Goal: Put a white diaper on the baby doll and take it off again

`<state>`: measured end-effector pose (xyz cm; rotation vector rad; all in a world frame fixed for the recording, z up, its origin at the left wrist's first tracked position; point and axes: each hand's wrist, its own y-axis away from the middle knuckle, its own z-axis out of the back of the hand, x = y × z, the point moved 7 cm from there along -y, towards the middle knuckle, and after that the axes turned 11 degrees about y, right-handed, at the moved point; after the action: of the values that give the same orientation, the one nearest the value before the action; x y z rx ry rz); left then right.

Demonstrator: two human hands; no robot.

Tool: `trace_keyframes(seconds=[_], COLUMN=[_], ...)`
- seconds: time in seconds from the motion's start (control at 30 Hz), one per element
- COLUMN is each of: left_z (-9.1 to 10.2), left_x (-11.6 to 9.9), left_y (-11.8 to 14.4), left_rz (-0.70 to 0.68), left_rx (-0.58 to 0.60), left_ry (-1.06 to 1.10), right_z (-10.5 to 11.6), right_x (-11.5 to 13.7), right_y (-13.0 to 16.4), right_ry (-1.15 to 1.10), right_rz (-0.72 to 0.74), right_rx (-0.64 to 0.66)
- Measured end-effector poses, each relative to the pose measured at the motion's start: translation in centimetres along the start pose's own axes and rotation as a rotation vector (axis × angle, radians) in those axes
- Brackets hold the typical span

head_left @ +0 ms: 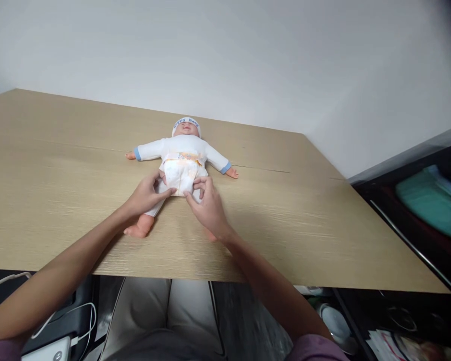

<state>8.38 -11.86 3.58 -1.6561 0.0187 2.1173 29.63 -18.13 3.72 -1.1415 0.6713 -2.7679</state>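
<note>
A baby doll [184,143] in a white outfit with blue cuffs lies on its back, arms spread, its head toward the wall. Around its hips is a white diaper [180,173] with an orange-edged printed waistband. My left hand [148,193] pinches the diaper's edge at one leg, thumb on top near the crotch. At the other leg my right hand [206,200] pinches the opposite edge between thumb and curled fingers. One doll foot [140,228] sticks out below my left wrist; the other is mostly hidden behind my right hand.
The doll lies on a light wooden table [285,210] with a seam across it, against a white wall [210,55]. At right is a dark glossy surface [417,215] with a green patch. Below the front edge are a cable [92,321], a white device [48,351] and shelved items.
</note>
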Motion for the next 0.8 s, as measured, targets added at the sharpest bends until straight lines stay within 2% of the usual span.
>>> trace_keyframes(seconds=[0.17, 0.27, 0.43, 0.5, 0.6, 0.8], left_z=[0.2, 0.4, 0.1, -0.1, -0.4, -0.7], left_x=[1.9, 2.0, 0.3, 0.0, 0.2, 0.9], left_y=[0.0, 0.3, 0.6, 0.7, 0.5, 0.5], left_rz=[0.133, 0.169, 0.167, 0.193, 0.264, 0.381], left_rx=[-0.152, -0.181, -0.049, 0.002, 0.054, 0.068], left_ry=[0.275, 0.257, 0.072, 0.064, 0.185, 0.473], right_z=[1.7, 2.1, 1.2, 0.6, 0.0, -0.3], right_x=[-0.8, -0.7, 0.3, 0.8, 0.6, -1.3], right_y=[-0.4, -0.5, -0.1, 0.0, -0.2, -0.8], right_ry=[-0.052, -0.013, 0.126, 0.159, 0.155, -0.094], right_rz=[-0.090, -0.079, 0.009, 0.064, 0.059, -0.071], right_rx=[0.022, 0.070, 0.121, 0.133, 0.108, 0.129])
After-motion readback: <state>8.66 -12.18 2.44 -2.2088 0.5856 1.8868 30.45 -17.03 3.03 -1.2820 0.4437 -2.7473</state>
